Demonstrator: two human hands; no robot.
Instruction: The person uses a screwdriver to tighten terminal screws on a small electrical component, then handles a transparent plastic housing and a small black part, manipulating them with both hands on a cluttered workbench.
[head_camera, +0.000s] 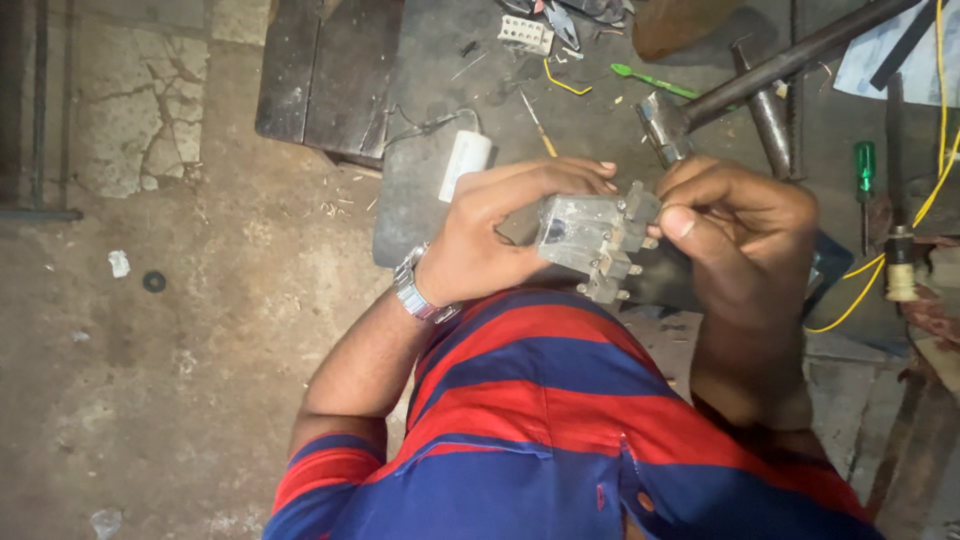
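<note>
At the far left lies bare cracked concrete floor (150, 330), with a small dark washer (154, 282) on it. Moving right, the left hand (490, 235), with a metal wristwatch (418, 290) on its wrist, is wrapped around a grey electrical switch block (590, 235), its fingers (560, 178) curled over the top edge and clenched on the body so that the block is held up in front of the chest, above a striped red and blue shirt (560, 430). Behind the hand a white cylindrical capacitor (465, 160) lies on a dark mat (440, 120). To the right, the right hand (740, 235) is closed in a pinch at the block's terminal end, thumb and forefinger pressed on one of the small protruding terminals; whether it grips a screw or only the terminal cannot be told. Beyond it a hammer (700, 105) lies slanted, with a green screwdriver (864, 175) and a yellow wire (900, 240) at the far right. The work in hand seems to be fiddling with a terminal on the block; the next move probably calls for a steady left-hand hold while the right turns or pulls the small part, and perhaps a tool.
</note>
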